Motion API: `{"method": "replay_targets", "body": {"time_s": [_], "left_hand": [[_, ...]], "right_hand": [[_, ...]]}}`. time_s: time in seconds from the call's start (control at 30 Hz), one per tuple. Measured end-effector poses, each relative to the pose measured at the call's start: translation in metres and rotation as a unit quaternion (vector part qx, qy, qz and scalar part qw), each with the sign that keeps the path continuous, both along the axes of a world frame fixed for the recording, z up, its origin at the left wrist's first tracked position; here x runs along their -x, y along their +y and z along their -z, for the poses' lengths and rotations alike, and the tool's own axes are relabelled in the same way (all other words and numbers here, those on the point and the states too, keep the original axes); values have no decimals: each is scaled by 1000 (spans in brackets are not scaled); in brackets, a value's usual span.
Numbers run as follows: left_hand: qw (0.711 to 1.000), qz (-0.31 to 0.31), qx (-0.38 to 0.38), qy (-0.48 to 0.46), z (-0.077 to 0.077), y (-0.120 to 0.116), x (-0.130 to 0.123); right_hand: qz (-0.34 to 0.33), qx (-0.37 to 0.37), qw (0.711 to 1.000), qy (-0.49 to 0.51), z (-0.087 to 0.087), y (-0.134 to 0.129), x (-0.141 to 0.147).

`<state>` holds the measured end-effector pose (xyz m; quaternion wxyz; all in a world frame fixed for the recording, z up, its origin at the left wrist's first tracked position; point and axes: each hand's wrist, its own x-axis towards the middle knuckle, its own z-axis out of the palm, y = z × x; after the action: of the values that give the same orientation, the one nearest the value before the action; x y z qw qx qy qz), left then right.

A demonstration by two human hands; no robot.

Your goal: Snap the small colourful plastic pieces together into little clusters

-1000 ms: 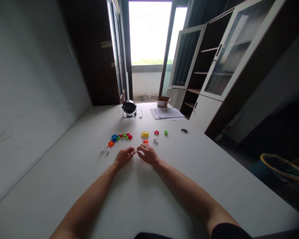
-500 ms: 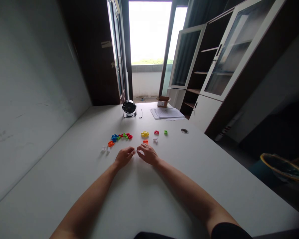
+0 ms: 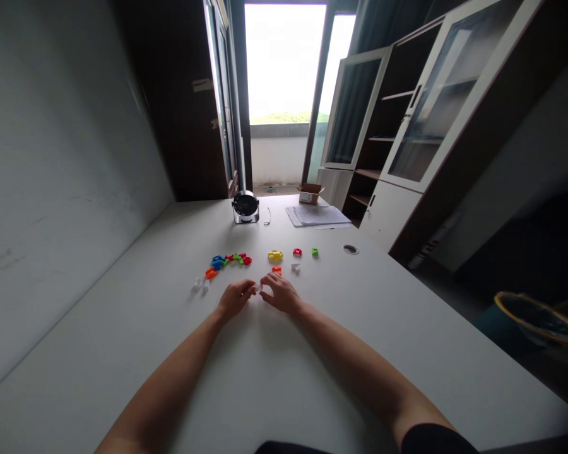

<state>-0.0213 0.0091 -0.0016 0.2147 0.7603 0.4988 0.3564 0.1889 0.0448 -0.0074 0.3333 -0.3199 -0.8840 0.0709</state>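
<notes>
A small white piece (image 3: 259,287), pale and smooth with its outline partly hidden, is showing between the fingertips just below the centre of the frame. The left hand (image 3: 235,297) is pinching it, its grip closed; the right hand (image 3: 281,292) is curving its fingers close against the other side, though I cannot tell whether that grip is closing on it. Slightly more white is showing between the fingertips than half a second ago, while the loose pieces are lying as before. Just above the right hand, a chunky orange piece (image 3: 277,270) and a notched yellow piece (image 3: 275,255) are lying on the smooth white surface (image 3: 274,378). Left of centre, glossy-looking blue pieces (image 3: 216,262) are sitting among red and green ones. Farther up, a cardboard box (image 3: 310,193) is standing behind flat papers (image 3: 318,215).
</notes>
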Motion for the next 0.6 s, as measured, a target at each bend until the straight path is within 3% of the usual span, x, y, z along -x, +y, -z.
{"method": "replay_targets", "body": {"time_s": [0.6], "left_hand": [[999, 11, 25, -27, -5, -4, -2]], "right_hand": [[17, -27, 999, 9, 0, -1, 2]]}}
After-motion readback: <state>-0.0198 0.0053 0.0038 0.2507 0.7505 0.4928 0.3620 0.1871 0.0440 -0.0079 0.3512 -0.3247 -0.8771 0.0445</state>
